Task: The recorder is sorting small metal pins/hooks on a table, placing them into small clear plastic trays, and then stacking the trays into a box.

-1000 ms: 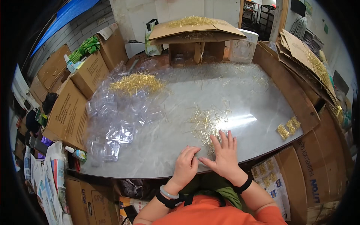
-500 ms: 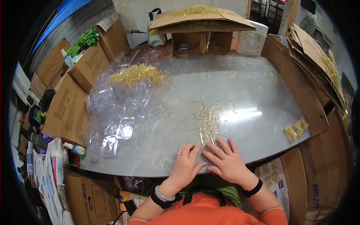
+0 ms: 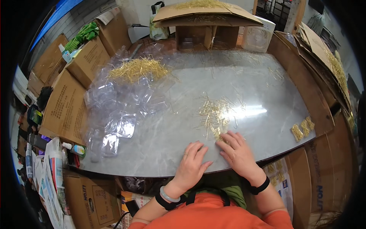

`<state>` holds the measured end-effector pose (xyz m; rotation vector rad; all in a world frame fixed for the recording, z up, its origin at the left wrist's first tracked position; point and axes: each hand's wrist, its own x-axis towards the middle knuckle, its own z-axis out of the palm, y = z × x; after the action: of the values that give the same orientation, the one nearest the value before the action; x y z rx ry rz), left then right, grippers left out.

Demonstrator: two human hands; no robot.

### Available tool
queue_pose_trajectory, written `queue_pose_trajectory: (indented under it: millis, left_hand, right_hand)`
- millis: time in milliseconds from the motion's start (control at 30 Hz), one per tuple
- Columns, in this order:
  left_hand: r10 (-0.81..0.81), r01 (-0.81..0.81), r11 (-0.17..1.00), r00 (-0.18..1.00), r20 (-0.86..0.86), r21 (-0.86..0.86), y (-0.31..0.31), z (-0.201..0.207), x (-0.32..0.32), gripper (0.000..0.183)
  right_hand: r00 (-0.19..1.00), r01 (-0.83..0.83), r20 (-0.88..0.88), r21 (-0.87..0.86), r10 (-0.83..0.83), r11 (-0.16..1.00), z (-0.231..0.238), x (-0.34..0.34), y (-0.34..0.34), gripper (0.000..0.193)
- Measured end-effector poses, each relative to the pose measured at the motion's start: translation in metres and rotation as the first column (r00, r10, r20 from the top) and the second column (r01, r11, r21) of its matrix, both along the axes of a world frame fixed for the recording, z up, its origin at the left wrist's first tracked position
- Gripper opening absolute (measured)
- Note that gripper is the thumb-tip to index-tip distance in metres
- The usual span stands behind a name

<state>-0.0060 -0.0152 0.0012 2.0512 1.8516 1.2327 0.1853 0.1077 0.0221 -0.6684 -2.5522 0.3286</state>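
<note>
A loose pile of thin gold wire pieces, some with bent, hook-like ends [image 3: 215, 112], lies on the grey tabletop [image 3: 167, 143] in front of me. My right hand [image 3: 239, 154] rests at its near end, fingers stretched out and touching the lowest wires. Part of those wires is hidden under the fingertips. My left hand [image 3: 192, 164] sits on the bare tabletop just left of it, fingers slightly bent, thumb apart, nothing in it. At the right edge lie several small clear packs filled with gold wires [image 3: 303, 129].
On the left, clear plastic boxes [image 3: 110, 143] are heaped, with a bigger gold wire mound [image 3: 139, 70] behind them. Cardboard boxes [image 3: 65, 110] line the left side. A cardboard shelf [image 3: 207, 19] and a white fan [image 3: 258, 36] stand at the back. A board [image 3: 301, 84] borders the right.
My hands have drawn apart. The right one has slid a little away from me and to the right, along the near end of the pile; the left no longer touches the wires.
</note>
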Motion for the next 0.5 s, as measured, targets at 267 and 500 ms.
queue_pose_trajectory:
  millis: [267,500]
  left_hand:
    - [0.0,0.0,1.0,1.0,0.008,-0.014,-0.001,0.002,-0.001,0.058]
    - [0.053,-0.068,0.984,0.994,-0.095,-0.162,-0.003,0.014,-0.017,0.085]
  right_hand:
    - [0.976,-0.214,-0.019,-0.191,0.215,0.958,0.001,0.007,0.007,0.037]
    - [0.993,0.046,-0.105,-0.066,-0.053,0.997,0.017,0.013,-0.009,0.039]
